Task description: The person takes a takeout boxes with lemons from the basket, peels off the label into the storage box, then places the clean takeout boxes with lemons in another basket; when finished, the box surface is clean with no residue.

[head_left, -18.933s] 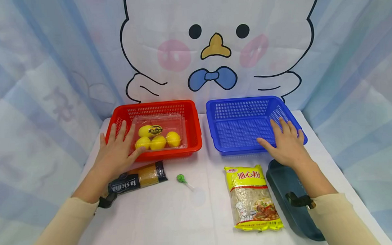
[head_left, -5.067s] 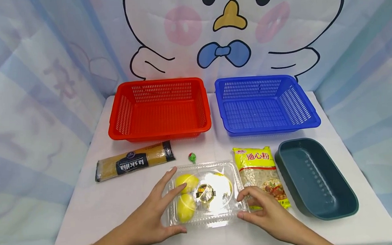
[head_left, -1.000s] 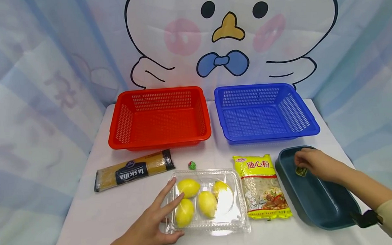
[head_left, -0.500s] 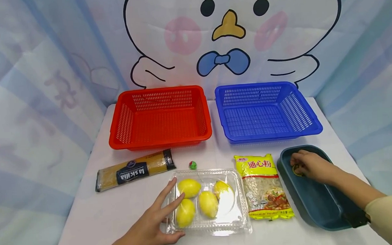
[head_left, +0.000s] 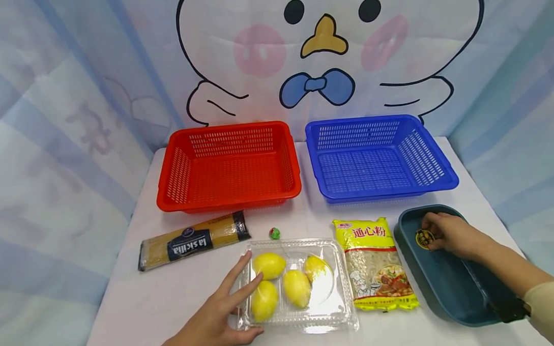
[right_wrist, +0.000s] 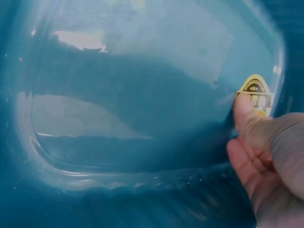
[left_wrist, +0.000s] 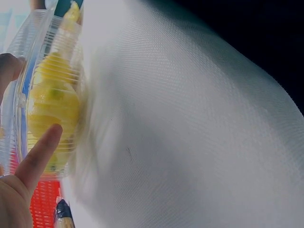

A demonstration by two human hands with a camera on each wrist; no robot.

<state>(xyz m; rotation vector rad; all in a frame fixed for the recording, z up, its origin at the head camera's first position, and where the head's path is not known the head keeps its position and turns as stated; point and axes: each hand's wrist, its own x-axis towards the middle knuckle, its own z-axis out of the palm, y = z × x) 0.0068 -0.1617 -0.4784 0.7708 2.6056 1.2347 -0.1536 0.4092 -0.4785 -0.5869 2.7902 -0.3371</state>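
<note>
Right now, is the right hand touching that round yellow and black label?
Touching. The right wrist view shows it best: the right hand has its thumb laid over part of the round label.

The sticker (head_left: pixel 424 238) is black-and-yellow (the tub (head_left: pixel 450 286) dark teal).

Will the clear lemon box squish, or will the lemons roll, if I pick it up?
The clear box probably bends a little when squeezed, since its plastic looks thin. The lemons may roll, being rounded with some free space beside them. It might dip toward the left hand, because the lemons sit mostly on that side.
</note>
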